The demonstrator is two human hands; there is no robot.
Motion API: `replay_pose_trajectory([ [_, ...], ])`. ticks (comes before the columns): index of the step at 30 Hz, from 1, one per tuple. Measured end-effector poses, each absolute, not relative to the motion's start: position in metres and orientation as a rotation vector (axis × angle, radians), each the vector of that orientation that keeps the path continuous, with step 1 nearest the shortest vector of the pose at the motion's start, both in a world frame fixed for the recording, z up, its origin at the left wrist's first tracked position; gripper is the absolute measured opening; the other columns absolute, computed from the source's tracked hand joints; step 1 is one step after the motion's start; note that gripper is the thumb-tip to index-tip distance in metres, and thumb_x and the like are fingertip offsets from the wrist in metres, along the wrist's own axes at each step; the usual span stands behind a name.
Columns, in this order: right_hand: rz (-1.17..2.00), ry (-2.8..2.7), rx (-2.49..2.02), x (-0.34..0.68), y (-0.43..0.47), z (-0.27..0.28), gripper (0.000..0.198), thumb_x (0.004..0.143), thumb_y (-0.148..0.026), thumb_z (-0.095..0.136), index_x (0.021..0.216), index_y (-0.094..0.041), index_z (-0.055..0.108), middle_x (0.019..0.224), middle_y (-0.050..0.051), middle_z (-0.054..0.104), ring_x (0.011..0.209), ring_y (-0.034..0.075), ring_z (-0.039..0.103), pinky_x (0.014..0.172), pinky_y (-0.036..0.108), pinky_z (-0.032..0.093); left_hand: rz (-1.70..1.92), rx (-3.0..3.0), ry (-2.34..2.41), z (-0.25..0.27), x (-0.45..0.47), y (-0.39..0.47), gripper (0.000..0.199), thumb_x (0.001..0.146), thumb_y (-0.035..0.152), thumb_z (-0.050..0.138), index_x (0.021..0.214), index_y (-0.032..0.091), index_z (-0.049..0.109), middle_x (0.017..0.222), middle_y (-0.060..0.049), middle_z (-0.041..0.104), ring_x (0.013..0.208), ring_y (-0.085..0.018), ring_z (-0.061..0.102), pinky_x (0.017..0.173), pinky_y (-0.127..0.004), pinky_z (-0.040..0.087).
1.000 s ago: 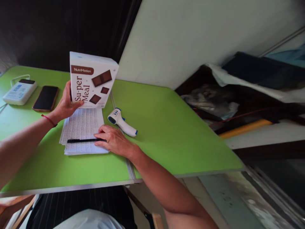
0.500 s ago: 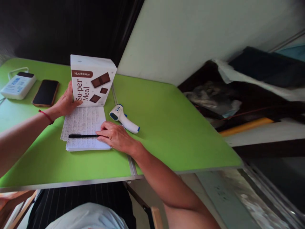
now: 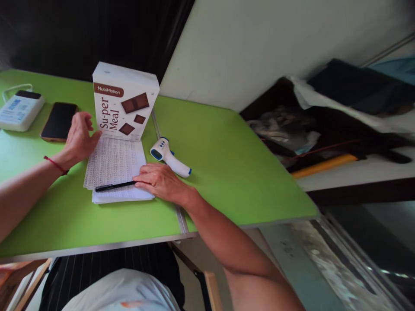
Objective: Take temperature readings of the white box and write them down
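A white NutriMotion box (image 3: 112, 101) with brown pictures stands upright at the far edge of a stack of printed sheets (image 3: 113, 157). My left hand (image 3: 81, 136) is just left of the box, apart from it, thumb and fingers spread, with nothing in it. My right hand (image 3: 160, 181) rests at the right side of the sheets, its fingers closed on the end of a black pen (image 3: 115, 186) lying across the paper. Just beyond that hand lies a white and blue infrared thermometer (image 3: 170, 157).
On the green table (image 3: 220, 160), a phone (image 3: 59, 121) lies left of my left hand. Farther left is a white device (image 3: 22, 110) with a cable. A dark panel (image 3: 81, 34) stands behind the table; cluttered shelves (image 3: 308, 129) are at the right.
My left hand has let go of the box and moved left. The box now stands by itself, more upright. The pen has tilted slightly in my right hand.
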State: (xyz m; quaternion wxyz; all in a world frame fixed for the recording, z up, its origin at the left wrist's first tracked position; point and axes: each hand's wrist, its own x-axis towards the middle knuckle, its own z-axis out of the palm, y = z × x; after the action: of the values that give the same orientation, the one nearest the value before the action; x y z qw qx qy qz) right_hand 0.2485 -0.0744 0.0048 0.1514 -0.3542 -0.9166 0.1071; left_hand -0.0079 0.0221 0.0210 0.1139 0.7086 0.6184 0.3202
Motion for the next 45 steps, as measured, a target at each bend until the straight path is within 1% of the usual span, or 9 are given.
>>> replay_pose_trajectory([
  [2, 0.371, -2.503, -0.964, 0.253, -0.073, 0.010, 0.012, 0.092, -0.023, 0.063, 0.089, -0.018, 0.074, 0.078, 0.004, 0.068, 0.071, 0.015, 0.060, 0.064, 0.030, 0.046, 0.977, 2.112, 1.809, 0.029, -0.007, 0.009, 0.038, 0.089, 0.027, 0.055, 0.122, 0.011, 0.047, 0.113, -0.009, 0.062, 0.089, -0.015, 0.060, 0.083, -0.032, 0.051],
  [4, 0.489, -2.246, -0.951, 0.258, -0.072, 0.017, 0.009, 0.091, -0.024, 0.064, 0.089, -0.020, 0.071, 0.076, 0.001, 0.067, 0.067, 0.013, 0.059, 0.060, 0.028, 0.047, 0.884, 2.158, 1.810, 0.038, -0.002, -0.005, 0.025, 0.089, 0.025, 0.054, 0.110, 0.013, 0.056, 0.094, -0.003, 0.066, 0.079, -0.014, 0.059, 0.077, -0.029, 0.049],
  [7, 0.647, -1.760, -0.995, 0.260, -0.070, 0.025, 0.006, 0.086, -0.028, 0.068, 0.086, -0.022, 0.066, 0.073, -0.003, 0.064, 0.061, 0.010, 0.056, 0.054, 0.025, 0.047, 0.408, 2.428, 1.559, 0.047, 0.017, -0.029, 0.019, 0.092, 0.029, 0.052, 0.093, 0.015, 0.065, 0.085, -0.004, 0.071, 0.071, -0.017, 0.063, 0.064, -0.027, 0.046],
  [10, 0.805, -1.453, -1.023, 0.251, -0.066, 0.021, 0.012, 0.079, -0.029, 0.069, 0.079, -0.023, 0.059, 0.063, -0.006, 0.058, 0.052, 0.008, 0.052, 0.049, 0.023, 0.045, -0.149, 2.701, 1.307, 0.048, 0.039, -0.058, 0.032, 0.098, 0.039, 0.047, 0.112, 0.015, 0.063, 0.093, -0.009, 0.074, 0.075, -0.025, 0.070, 0.060, -0.030, 0.046],
  [13, 0.980, -1.356, -1.067, 0.238, -0.062, 0.006, 0.013, 0.075, -0.029, 0.067, 0.076, -0.022, 0.056, 0.057, -0.008, 0.054, 0.048, 0.008, 0.050, 0.048, 0.023, 0.044, -0.387, 2.734, 1.195, 0.042, 0.053, -0.081, 0.039, 0.102, 0.035, 0.041, 0.130, 0.011, 0.053, 0.095, -0.014, 0.075, 0.079, -0.031, 0.073, 0.060, -0.035, 0.050],
  [18, 0.880, -1.342, -1.224, 0.227, -0.066, -0.017, 0.012, 0.071, -0.028, 0.065, 0.074, -0.021, 0.055, 0.058, -0.007, 0.053, 0.049, 0.008, 0.046, 0.047, 0.023, 0.040, -0.401, 2.762, 1.156, 0.033, 0.055, -0.087, 0.051, 0.104, 0.039, 0.039, 0.141, 0.005, 0.042, 0.097, -0.018, 0.073, 0.083, -0.034, 0.074, 0.060, -0.038, 0.053],
  [24, 0.608, -1.585, -1.248, 0.228, -0.073, -0.018, 0.017, 0.080, -0.026, 0.057, 0.066, -0.023, 0.047, 0.057, -0.006, 0.052, 0.052, 0.009, 0.045, 0.052, 0.024, 0.041, -0.444, 2.766, 1.145, 0.032, 0.054, -0.083, 0.062, 0.103, 0.046, 0.041, 0.147, 0.002, 0.036, 0.088, -0.018, 0.074, 0.079, -0.033, 0.074, 0.060, -0.037, 0.053],
  [39, 0.497, -1.722, -1.227, 0.229, -0.073, -0.019, 0.020, 0.086, -0.025, 0.054, 0.069, -0.024, 0.043, 0.058, -0.006, 0.051, 0.053, 0.010, 0.045, 0.052, 0.024, 0.041, -0.459, 2.723, 1.151, 0.032, 0.056, -0.084, 0.062, 0.102, 0.046, 0.042, 0.149, 0.006, 0.035, 0.082, -0.016, 0.074, 0.075, -0.032, 0.073, 0.057, -0.034, 0.048],
  [45, 0.472, -1.734, -1.221, 0.228, -0.073, -0.019, 0.020, 0.086, -0.024, 0.054, 0.069, -0.024, 0.044, 0.058, -0.006, 0.051, 0.053, 0.010, 0.044, 0.052, 0.023, 0.040, -0.450, 2.729, 1.141, 0.031, 0.056, -0.084, 0.061, 0.102, 0.045, 0.042, 0.149, 0.007, 0.036, 0.091, -0.017, 0.074, 0.077, -0.031, 0.073, 0.056, -0.034, 0.047],
])
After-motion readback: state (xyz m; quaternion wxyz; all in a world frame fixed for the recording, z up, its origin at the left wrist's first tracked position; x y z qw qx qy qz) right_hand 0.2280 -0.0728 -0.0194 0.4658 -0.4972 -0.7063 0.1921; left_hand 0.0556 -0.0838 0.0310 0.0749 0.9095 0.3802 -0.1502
